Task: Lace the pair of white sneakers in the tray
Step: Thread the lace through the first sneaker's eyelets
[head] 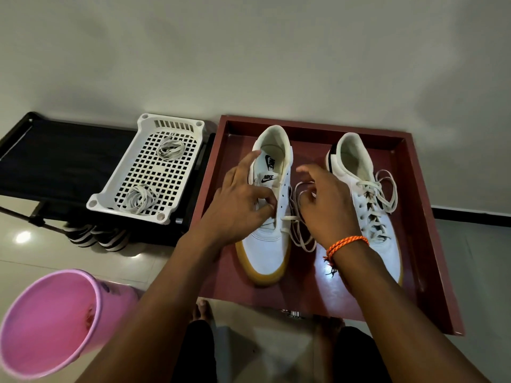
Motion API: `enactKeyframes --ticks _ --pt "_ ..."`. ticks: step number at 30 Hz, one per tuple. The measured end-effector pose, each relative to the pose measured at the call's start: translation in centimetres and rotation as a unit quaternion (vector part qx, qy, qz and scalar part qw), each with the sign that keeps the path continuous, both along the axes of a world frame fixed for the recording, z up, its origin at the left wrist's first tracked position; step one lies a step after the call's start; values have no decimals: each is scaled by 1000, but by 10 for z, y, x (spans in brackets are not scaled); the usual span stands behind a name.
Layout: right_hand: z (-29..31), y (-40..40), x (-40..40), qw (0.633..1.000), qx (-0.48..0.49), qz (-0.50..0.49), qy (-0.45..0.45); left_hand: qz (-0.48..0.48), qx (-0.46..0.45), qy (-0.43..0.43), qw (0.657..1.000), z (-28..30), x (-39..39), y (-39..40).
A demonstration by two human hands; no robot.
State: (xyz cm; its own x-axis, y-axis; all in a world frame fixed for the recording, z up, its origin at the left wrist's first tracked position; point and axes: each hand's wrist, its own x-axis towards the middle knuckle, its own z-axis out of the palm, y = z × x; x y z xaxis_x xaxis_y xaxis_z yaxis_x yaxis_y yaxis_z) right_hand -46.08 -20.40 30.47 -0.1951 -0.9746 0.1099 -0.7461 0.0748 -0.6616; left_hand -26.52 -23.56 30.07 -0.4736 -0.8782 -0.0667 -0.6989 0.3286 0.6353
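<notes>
Pale tiled floor (470, 258) (glossy), grey wall (249, 51).

A: The sneakers (266, 244) look like smooth white leather on tan rubber soles; the tray (431, 244) is glossy maroon.

B: The basket (110, 196) and pink bucket (55, 319) are smooth plastic; the floor (25, 261) is shiny tile.
</notes>
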Motion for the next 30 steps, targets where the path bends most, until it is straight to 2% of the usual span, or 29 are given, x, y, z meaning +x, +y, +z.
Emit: enactKeyframes --ticks 2,3,11,15,17,19,22,24,26,28,30 --pt "3 -1 1 995 0 63 -78 -23 31 -14 999 -1 1 0" --pt "4 1 3 991 12 96 -89 -34 42 -16 998 -1 1 0" --pt "6 8 -2 964 148 212 -58 -46 50 9 998 0 3 -4" --pt "5 9 -2 965 141 214 -53 -44 36 32 998 -2 5 -6" --pt "2 8 -1 969 128 207 -49 -42 45 64 996 -1 6 -7" --pt "0 7 -2 972 118 198 -42 -25 81 130 988 2 9 -10" --pt "-3 6 -1 977 102 182 -44 60 125 226 964 5 10 -10" --pt "-4 5 -1 979 92 174 -51 121 95 249 956 4 6 -9" --pt "-5 5 0 979 92 175 -54 134 16 230 964 2 4 -9" --pt "-6 4 0 978 91 177 -59 95 -53 187 976 1 4 -8" --pt "-7 4 -1 978 84 179 -62 35 -72 104 991 -3 2 -4"
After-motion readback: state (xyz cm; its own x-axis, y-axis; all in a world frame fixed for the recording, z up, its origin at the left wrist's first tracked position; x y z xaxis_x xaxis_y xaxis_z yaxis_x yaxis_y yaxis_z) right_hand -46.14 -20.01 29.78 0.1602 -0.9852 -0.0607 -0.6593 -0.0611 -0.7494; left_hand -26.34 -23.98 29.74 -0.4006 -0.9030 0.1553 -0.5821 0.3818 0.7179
